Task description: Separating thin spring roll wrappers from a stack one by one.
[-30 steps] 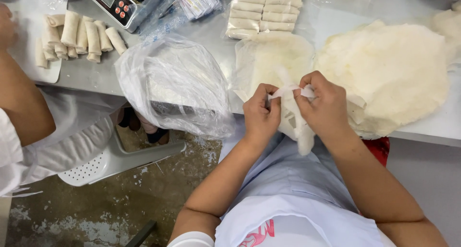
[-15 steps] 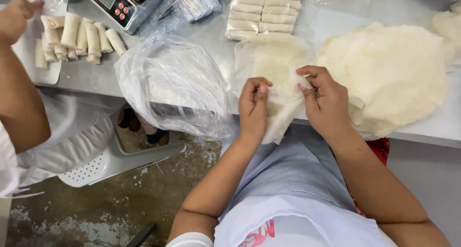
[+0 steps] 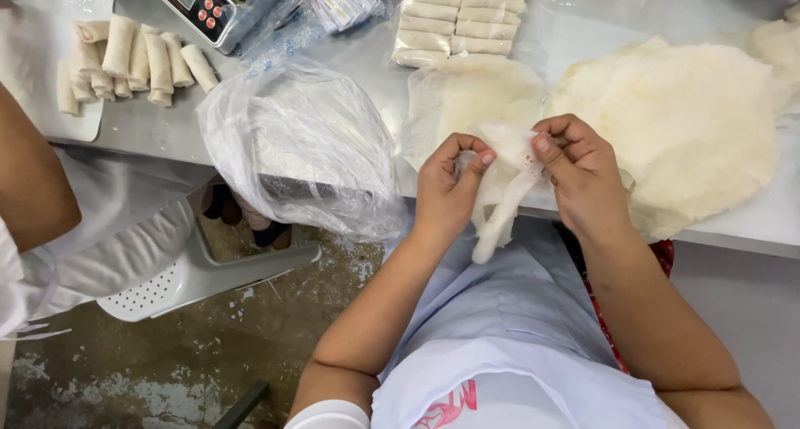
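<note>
A food-preparation workplace: a steel table [image 3: 333,54] bearing stacked wrappers [image 3: 683,120], rolled spring rolls [image 3: 133,58] and a digital scale [image 3: 212,4].

Both hands were held raised together, the left hand [image 3: 446,187] curled with fingertips pinched, the right hand [image 3: 583,175] close beside it, fingers bent inward.

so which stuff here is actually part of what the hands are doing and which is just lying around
In use:
left hand
right hand
thin wrapper sheet held between both
wrapper stack

Lying about:
clear plastic bag
digital scale
rolled pieces
packed rolls
</note>
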